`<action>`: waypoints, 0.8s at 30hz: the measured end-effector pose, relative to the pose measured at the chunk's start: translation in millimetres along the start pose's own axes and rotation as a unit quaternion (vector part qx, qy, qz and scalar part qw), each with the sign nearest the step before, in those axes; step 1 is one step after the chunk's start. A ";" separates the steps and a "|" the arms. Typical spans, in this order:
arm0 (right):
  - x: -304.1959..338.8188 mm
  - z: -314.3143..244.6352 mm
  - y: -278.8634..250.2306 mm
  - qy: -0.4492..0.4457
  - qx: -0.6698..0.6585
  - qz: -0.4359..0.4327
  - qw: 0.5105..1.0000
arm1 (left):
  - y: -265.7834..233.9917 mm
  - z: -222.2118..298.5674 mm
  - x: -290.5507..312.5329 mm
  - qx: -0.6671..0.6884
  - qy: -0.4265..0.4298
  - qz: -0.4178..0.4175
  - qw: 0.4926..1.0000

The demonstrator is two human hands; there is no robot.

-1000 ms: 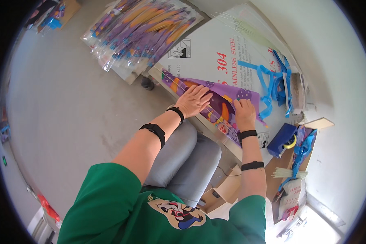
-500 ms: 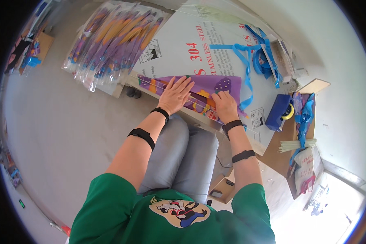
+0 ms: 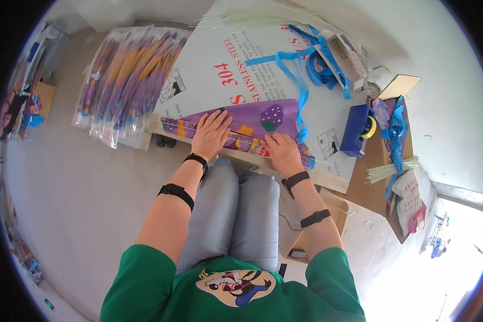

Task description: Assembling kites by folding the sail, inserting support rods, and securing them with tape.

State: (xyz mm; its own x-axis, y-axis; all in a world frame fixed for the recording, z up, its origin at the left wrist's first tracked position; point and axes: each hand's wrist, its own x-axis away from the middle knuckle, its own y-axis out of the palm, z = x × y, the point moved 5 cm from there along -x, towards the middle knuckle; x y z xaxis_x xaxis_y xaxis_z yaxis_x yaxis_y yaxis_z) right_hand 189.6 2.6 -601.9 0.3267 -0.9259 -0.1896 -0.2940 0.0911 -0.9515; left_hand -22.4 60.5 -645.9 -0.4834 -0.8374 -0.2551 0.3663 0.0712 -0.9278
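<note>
A purple fabric piece (image 3: 252, 114) printed with colourful fruit shapes lies folded along the table's near edge, tapering to the left. A thin pale rod (image 3: 185, 127) runs along its front part. My left hand (image 3: 211, 135) rests flat on the narrower left half, fingers stretched out. Towards the wider right end, my right hand (image 3: 284, 154) has its fingers bent and pressed together on the fabric's front fold; its fingertips are partly hidden. A blue ribbon (image 3: 301, 96) trails down to the fabric's right corner.
Clear-bagged purple and orange pieces (image 3: 129, 80) are stacked at the left. On the printed table covering (image 3: 198, 80) are a blue tape dispenser (image 3: 354, 131) and thin pale rods (image 3: 252, 20) at the back. An open cardboard box (image 3: 373, 185) stands right, with a rod bundle (image 3: 392, 170) across it.
The whole view has turned, so the table and its things sit further left and tilted. Both hands stay on the fabric in nearly the same places.
</note>
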 end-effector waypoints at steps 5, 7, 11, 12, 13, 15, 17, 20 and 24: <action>13.2 9.2 3.0 0.013 0.005 -0.007 1.000 | -2.1 5.6 -3.4 0.018 0.008 0.018 1.000; 7.2 7.8 5.2 0.019 0.003 -0.014 1.000 | -5.8 0.8 -6.9 0.022 0.013 0.028 0.999; 8.3 8.9 0.7 0.033 0.006 -0.012 0.999 | -13.1 12.4 -16.7 -0.004 0.017 0.017 1.000; 8.8 9.6 0.5 0.041 0.013 -0.025 0.999 | -13.5 18.3 -24.8 -0.013 0.011 -0.020 1.000; 9.0 10.5 -1.1 0.044 0.011 -0.023 0.999 | -10.4 22.9 -32.0 -0.023 0.005 -0.055 0.998; 9.2 14.8 -4.7 0.042 0.003 -0.015 0.999 | -5.1 32.9 -38.5 -0.004 0.012 -0.072 0.997; 7.6 11.4 -0.8 0.042 -0.001 -0.004 0.999 | -3.7 50.3 -36.4 0.017 0.118 -0.012 0.993; 6.7 10.6 0.3 0.040 -0.011 0.014 0.999 | 14.6 46.8 -31.3 -0.015 0.112 -0.073 0.991; 12.1 35.0 -3.5 0.096 -0.105 0.073 0.987 | 22.3 46.4 -30.2 -0.046 0.107 -0.105 0.988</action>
State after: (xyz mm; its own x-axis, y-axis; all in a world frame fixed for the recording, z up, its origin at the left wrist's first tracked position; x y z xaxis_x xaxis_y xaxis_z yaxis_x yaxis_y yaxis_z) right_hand 226.1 3.9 -609.3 0.0969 -0.9629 -0.2518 -0.5109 0.1690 -0.8429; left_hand 37.2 62.2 -646.2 -0.7009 -0.7066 -0.0970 0.1713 -0.0347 -0.9846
